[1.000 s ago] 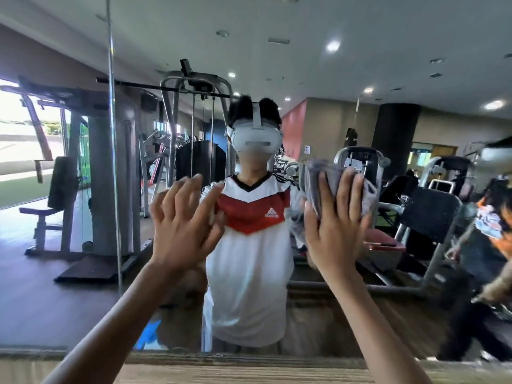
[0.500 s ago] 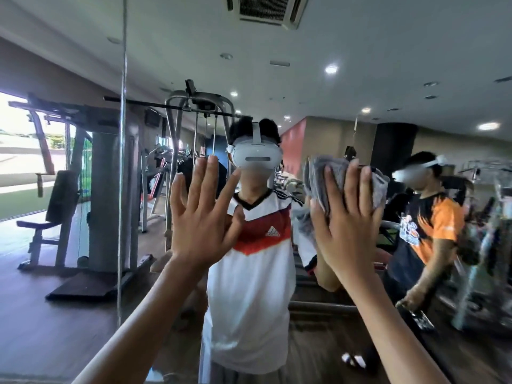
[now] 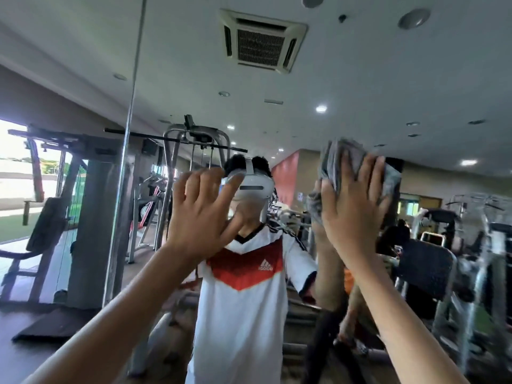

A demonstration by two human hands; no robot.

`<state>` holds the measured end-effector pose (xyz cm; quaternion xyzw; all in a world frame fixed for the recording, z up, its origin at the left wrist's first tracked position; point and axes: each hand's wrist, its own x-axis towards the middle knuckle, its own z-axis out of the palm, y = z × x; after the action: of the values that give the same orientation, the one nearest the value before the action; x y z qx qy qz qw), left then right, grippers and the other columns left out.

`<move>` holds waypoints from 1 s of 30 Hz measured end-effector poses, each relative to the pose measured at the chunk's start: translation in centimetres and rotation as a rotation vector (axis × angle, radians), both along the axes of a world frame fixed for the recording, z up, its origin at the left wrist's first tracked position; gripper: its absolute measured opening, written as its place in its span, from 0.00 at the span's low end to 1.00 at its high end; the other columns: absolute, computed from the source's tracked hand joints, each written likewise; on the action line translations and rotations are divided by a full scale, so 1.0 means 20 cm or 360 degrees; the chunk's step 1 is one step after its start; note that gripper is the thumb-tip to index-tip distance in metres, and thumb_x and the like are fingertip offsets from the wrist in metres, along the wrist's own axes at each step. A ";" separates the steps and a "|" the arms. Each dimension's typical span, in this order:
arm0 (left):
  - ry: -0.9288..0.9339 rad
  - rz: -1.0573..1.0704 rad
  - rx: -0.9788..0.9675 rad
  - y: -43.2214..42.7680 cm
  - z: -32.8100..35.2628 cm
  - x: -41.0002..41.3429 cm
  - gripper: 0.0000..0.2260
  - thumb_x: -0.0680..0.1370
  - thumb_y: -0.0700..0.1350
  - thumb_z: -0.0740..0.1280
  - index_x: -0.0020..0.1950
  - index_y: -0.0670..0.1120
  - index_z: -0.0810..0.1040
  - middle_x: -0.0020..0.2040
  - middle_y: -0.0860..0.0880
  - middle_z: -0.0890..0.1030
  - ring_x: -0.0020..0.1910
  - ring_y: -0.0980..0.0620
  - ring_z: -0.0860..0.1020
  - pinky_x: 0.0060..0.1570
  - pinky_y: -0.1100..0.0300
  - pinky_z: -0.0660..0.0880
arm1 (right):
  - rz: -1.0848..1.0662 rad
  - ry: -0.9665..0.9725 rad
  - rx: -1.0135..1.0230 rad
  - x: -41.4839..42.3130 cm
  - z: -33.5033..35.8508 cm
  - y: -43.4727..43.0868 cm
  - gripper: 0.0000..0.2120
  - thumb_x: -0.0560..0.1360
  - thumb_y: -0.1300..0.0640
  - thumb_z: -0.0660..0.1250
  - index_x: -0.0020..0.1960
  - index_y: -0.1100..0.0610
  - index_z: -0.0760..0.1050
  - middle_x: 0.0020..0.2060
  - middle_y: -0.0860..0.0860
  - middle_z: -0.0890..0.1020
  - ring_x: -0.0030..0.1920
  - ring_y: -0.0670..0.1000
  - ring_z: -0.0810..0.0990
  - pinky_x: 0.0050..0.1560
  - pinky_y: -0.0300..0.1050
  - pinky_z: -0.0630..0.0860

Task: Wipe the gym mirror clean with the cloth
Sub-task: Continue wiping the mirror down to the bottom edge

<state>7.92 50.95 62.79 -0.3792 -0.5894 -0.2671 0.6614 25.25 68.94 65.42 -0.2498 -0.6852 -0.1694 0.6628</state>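
Right hand (image 3: 354, 214), right of middle: fingers (image 3: 368, 178) straight, spread, pressing grey cloth (image 3: 340, 156) flat on mirror (image 3: 360, 79). Left hand (image 3: 199, 217), middle of frame: fingers apart, holds nothing; touching glass? Cannot tell. I'd push evenly, wipe in rows, bare hand off glass.

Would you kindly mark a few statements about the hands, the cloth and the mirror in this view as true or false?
1. The right hand presses a grey cloth against the mirror with straight fingers. True.
2. The left hand holds a second cloth. False: it is bare, with its fingers spread, and holds nothing.
3. A vertical seam runs down the mirror to the left of the left hand. True.
4. The shirt seen in the reflection is plain black. False: it is white with a red band across the chest.
5. A ceiling vent shows above the hands. True.
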 end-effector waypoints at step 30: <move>-0.0092 0.0153 -0.0001 0.02 0.56 0.00 0.25 0.77 0.59 0.54 0.66 0.46 0.74 0.62 0.42 0.73 0.63 0.42 0.70 0.68 0.43 0.53 | -0.0136 -0.0049 0.0120 -0.05 0.82 0.00 0.30 0.81 0.41 0.40 0.81 0.49 0.51 0.80 0.56 0.53 0.80 0.56 0.49 0.78 0.61 0.46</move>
<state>7.91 51.28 74.05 -0.3428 -0.6259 -0.2456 0.6561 24.27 69.03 81.92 -0.2511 -0.6772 -0.2271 0.6533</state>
